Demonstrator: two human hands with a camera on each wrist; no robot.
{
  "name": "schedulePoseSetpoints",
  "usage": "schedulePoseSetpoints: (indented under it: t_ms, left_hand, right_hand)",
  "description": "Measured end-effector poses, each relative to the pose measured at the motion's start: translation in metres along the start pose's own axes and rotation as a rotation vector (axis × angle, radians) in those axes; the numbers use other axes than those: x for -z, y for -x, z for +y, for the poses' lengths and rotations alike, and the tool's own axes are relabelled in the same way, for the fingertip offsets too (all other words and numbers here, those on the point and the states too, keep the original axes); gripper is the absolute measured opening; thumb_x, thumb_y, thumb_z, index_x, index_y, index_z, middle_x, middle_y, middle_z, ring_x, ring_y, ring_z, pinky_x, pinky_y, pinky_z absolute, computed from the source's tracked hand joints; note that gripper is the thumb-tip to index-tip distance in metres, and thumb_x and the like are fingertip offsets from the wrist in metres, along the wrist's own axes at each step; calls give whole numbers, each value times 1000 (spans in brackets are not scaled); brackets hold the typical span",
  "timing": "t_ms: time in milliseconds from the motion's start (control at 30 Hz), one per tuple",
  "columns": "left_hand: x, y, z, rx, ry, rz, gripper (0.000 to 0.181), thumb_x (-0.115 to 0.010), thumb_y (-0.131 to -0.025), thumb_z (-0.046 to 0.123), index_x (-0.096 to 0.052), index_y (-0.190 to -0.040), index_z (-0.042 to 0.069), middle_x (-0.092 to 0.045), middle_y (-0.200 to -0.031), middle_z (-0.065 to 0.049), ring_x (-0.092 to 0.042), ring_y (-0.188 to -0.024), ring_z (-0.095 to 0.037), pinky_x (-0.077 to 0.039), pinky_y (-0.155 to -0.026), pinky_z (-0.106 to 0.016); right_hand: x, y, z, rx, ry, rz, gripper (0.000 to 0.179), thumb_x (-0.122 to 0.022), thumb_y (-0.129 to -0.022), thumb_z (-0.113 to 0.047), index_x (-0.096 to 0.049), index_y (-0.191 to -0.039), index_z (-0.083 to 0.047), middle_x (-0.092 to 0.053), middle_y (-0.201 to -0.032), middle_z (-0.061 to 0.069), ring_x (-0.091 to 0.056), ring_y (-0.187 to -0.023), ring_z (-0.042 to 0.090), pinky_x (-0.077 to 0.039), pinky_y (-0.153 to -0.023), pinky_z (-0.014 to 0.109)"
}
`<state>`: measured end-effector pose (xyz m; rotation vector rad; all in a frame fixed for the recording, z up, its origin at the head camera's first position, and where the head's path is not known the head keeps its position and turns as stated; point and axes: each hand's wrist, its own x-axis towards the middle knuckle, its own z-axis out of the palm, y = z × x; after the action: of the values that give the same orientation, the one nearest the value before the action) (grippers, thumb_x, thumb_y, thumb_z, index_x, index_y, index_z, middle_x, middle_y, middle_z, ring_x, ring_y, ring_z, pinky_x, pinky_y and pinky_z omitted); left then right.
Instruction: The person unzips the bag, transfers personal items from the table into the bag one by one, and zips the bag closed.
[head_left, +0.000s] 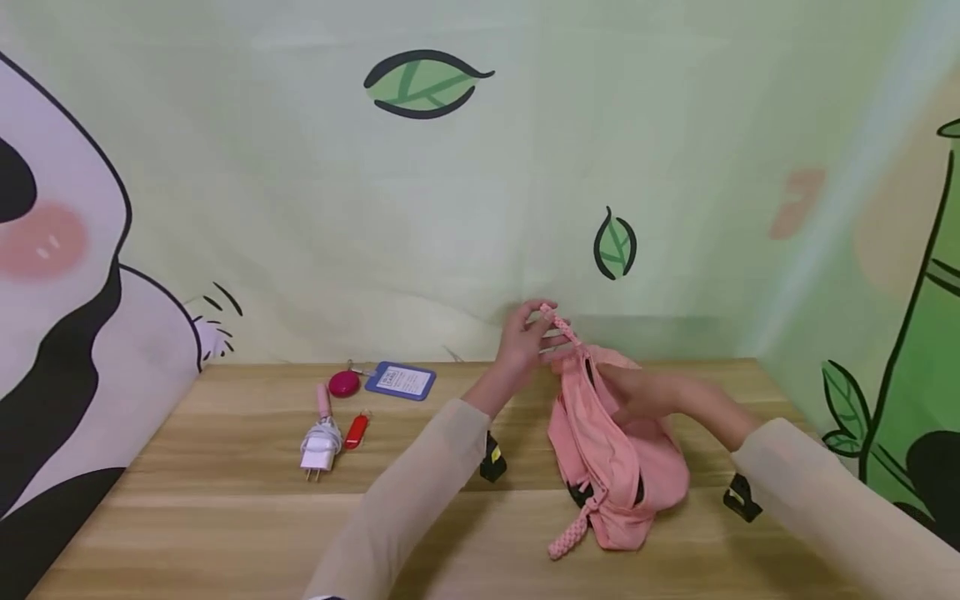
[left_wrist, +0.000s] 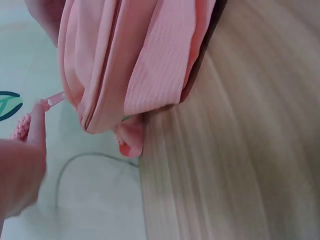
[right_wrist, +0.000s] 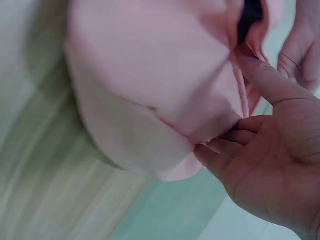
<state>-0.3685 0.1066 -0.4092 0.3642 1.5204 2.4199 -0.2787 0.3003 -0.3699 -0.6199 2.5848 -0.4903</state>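
A soft pink bag (head_left: 600, 450) with zippers stands slumped on the right half of the table. At its far upper end, my left hand (head_left: 522, 337) pinches a braided pink zipper pull (head_left: 564, 327), which the left wrist view shows joined to a pink tab (left_wrist: 56, 98). My right hand (head_left: 637, 393) grips the bag's fabric beside the zipper; in the right wrist view its thumb (right_wrist: 270, 82) lies at the zipper edge and the other fingers curl against the cloth. A dark gap (right_wrist: 250, 19) shows between the zipper edges. Another braided pull (head_left: 567, 537) hangs at the near end.
Left on the table (head_left: 225, 517) lie a white charger (head_left: 318, 450) wrapped in its cable, a pink stick-like item (head_left: 323, 400), a small red fob-like item (head_left: 357, 431), a dark pink badge reel (head_left: 344, 383) and a blue card holder (head_left: 401, 381). A printed backdrop (head_left: 300, 208) hangs behind.
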Motion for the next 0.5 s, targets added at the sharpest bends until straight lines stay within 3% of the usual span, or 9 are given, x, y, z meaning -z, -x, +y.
schedulePoseSetpoints:
  t_ms: [100, 167, 233, 367, 433, 500]
  left_hand:
    - [-8, -3, -4, 9, 89, -56, 22, -45, -108, 11, -55, -127, 5, -59, -131, -32, -62, -117, -48, -55, -94, -47]
    - [-15, -7, -7, 12, 172, -49, 19, -43, -108, 9, -55, -123, 7, -59, -132, -32, -63, -117, -46, -53, -97, -47]
    - [-21, -13, -11, -11, 259, 0, 17, -43, -108, 9, -56, -119, 8, -61, -128, -29, -63, -117, -45, -52, -99, -48]
    - [-30, -27, -18, -142, 378, 149, 16, -44, -108, 7, -58, -115, 6, -64, -111, -17, -66, -108, -40, -50, -101, -53]
    - [-33, -32, -23, -203, 384, 185, 16, -47, -106, 8, -60, -115, 4, -64, -108, -13, -66, -107, -36, -49, -102, -54]
    - [-36, -33, -29, -240, 336, 177, 17, -50, -105, 8, -61, -116, 1, -65, -109, -13, -65, -112, -34, -48, -103, -53]
  right_hand:
    - [-5, 4, 2, 10, -47, 20, 92, -71, -91, -17, -12, -153, 18, -20, -157, 40, -36, -140, 46, -30, -115, 58]
    - [-7, 5, 2, 14, -69, 13, 93, -72, -91, -16, -12, -155, 15, -20, -159, 38, -37, -140, 44, -30, -116, 57]
    - [-7, 5, 3, 24, -101, 2, 94, -72, -91, -16, -12, -156, 13, -17, -161, 36, -32, -143, 44, -27, -117, 58]
    - [-7, 7, 5, -5, -153, -28, 97, -75, -91, -18, -10, -159, 8, -15, -162, 33, -32, -141, 42, -29, -116, 56]
    - [-8, 8, 6, -19, -168, -33, 99, -76, -91, -20, -10, -159, 7, -16, -163, 32, -34, -140, 40, -29, -116, 55]
    - [-10, 8, 8, -10, -164, -18, 98, -76, -91, -20, -11, -158, 9, -18, -161, 33, -35, -139, 41, -31, -115, 56]
